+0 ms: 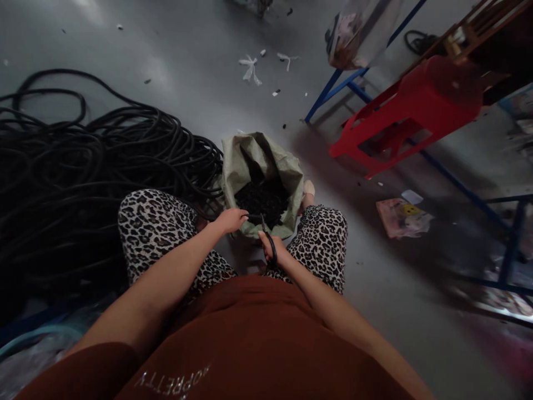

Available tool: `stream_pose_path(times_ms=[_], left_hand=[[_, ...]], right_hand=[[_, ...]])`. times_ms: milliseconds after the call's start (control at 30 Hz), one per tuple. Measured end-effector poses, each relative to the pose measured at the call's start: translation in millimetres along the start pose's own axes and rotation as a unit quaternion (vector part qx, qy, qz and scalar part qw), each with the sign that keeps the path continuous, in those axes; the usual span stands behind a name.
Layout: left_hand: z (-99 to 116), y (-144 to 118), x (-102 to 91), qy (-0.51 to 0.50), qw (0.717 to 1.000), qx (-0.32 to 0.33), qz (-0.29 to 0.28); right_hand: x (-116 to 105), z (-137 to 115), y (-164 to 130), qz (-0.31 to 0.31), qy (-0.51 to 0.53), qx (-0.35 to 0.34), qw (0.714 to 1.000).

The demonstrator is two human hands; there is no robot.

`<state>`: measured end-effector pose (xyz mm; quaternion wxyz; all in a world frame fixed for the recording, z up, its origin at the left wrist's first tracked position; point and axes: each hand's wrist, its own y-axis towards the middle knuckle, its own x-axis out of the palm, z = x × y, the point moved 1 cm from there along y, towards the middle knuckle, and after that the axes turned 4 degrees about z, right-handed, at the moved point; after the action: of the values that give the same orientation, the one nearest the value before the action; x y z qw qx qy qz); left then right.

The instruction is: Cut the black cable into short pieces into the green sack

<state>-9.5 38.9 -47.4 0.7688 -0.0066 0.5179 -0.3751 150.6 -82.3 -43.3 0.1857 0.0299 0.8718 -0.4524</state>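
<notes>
Between my knees stands an upright woven sack (293,172), its mouth wide and dark cut pieces (266,197) heaped inside. My left hand (234,220) is closed around a black rubber cord (253,217) at the near rim of the sack, a short end sticking out to the right. In my right hand (272,248) is a pair of scissors (270,240) with black handles, its blades pointing up at the cord's end. Whether the blades touch the cord I cannot tell.
A large tangled pile of black cord (125,139) covers the floor on the left. To the right lies a red plastic stool (420,111), tipped over beside a blue metal frame (325,97). Plastic scraps (250,69) and a printed packet (403,216) lie on the grey floor.
</notes>
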Motion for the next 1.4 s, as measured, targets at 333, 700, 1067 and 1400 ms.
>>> stream_pose_path(times_ms=[333,700,1067,1400], left_hand=[[0,1,0.9,0.004,1.000,0.004,0.016],[-4,-3,-3.1,-0.016,0.998,-0.002,0.059],[4,-2,-3.6,-0.029,0.999,0.005,0.045],[8,-3,-0.9,-0.016,1.000,0.010,0.023]], right_hand=[[2,8,7,0.004,0.015,-0.003,1.000],[-4,-10,-2,-0.036,0.105,0.084,0.990],[5,-5,7,-0.047,0.075,0.050,0.995],[9,4,17,-0.048,0.044,0.020,0.998]])
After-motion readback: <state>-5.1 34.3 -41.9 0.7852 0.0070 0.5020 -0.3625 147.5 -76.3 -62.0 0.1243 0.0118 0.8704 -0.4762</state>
